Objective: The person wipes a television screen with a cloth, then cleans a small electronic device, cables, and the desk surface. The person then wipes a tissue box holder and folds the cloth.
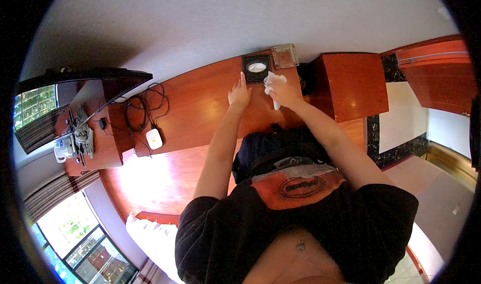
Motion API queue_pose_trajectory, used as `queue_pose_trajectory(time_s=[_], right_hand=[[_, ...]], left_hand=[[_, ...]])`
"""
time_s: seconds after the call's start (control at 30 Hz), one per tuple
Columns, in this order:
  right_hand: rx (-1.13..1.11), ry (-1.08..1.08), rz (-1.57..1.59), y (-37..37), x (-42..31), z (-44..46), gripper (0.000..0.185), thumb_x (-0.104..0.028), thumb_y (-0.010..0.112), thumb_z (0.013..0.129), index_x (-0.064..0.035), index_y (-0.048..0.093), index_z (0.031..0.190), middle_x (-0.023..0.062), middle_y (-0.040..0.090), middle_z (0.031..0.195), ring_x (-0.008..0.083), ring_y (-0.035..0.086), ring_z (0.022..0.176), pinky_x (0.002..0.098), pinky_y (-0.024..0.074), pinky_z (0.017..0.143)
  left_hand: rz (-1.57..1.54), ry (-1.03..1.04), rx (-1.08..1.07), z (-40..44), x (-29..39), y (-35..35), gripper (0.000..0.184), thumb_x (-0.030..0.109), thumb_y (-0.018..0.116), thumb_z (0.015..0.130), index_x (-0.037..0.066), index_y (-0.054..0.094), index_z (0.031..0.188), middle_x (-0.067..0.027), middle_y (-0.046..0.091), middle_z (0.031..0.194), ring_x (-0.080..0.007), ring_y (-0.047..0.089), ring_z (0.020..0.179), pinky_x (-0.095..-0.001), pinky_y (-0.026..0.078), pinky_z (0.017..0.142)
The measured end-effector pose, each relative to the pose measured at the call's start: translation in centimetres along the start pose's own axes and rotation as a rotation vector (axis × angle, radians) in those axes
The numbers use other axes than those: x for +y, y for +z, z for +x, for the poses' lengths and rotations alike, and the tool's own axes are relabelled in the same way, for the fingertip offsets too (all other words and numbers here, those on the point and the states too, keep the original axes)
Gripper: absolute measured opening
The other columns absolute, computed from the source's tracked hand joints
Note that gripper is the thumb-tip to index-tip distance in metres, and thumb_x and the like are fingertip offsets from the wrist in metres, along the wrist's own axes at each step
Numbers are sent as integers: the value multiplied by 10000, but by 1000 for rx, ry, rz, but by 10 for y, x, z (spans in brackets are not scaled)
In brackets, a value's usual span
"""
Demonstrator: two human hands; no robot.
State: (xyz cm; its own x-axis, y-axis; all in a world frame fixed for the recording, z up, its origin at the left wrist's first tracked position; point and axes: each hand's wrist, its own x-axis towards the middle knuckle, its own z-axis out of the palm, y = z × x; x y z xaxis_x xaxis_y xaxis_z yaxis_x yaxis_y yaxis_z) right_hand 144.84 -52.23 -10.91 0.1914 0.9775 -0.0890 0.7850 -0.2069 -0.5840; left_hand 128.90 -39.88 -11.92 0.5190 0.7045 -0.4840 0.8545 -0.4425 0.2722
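Observation:
My left hand (240, 94) is stretched out at the near left corner of a black tissue box (246, 76) with an oval opening, its index finger against the box's side. In my right hand (284, 91) is a crumpled white tissue (273, 78), partly hidden by the fingers, with one end hanging below toward me. The right hand is just right of the box, over the reddish wooden desk (200, 98). Behind it, a square glass tray (285, 56) sits at the desk's back edge by the wall.
To the left lie coiled black cables (138, 111) and a white router-like device (154, 139). A television (100, 83) stands at far left, near a window (75, 234). Right of the desk is a wooden cabinet (353, 86). A white bed cover (153, 239) shows at lower left.

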Motion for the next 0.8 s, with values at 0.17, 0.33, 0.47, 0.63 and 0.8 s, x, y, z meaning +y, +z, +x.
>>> queue_pose_trajectory(time_s=[0.17, 0.33, 0.47, 0.63, 0.8], right_hand=[[154, 268, 88, -5, 34, 20, 279, -258, 508, 818, -6, 589, 907, 218, 610, 858, 388, 590, 792, 471, 467, 728], [342, 190, 261, -23, 23, 59, 304, -207, 576, 793, 17, 573, 999, 217, 598, 952, 383, 555, 915, 450, 432, 833], [206, -67, 84, -18, -1, 103, 418, -184, 620, 760, 19, 517, 1111, 227, 540, 1099, 360, 509, 1066, 420, 408, 914], [-88, -297, -156, 11, -38, 132, 573, -217, 651, 736, 10, 443, 1219, 179, 468, 1241, 351, 407, 1195, 405, 376, 982], [-79, -289, -233, 28, -24, 130, 581, -168, 617, 750, 8, 404, 1262, 149, 455, 1271, 327, 347, 1252, 395, 365, 1004]], left_hand=[[-9, -43, -11, 1, 7, -1, 755, 312, 502, 875, 148, 32, 1441, -126, 502, 1264, -305, 493, 1136, -490, 423, 879], [-69, -12, -3, -4, 5, -7, 770, 291, 508, 858, 148, 25, 1441, -183, 586, 1105, -334, 584, 973, -482, 465, 802], [-30, -62, -86, -2, 7, -11, 760, 270, 497, 850, 162, 32, 1442, -188, 595, 1079, -341, 592, 954, -478, 473, 787], [-5, -59, -133, 5, 0, -8, 755, 257, 478, 840, 179, 32, 1445, -170, 613, 1054, -335, 603, 930, -471, 482, 773], [39, -56, -124, 1, 5, -12, 726, 241, 472, 843, 164, 71, 1443, -159, 617, 1049, -316, 608, 927, -459, 487, 753]])
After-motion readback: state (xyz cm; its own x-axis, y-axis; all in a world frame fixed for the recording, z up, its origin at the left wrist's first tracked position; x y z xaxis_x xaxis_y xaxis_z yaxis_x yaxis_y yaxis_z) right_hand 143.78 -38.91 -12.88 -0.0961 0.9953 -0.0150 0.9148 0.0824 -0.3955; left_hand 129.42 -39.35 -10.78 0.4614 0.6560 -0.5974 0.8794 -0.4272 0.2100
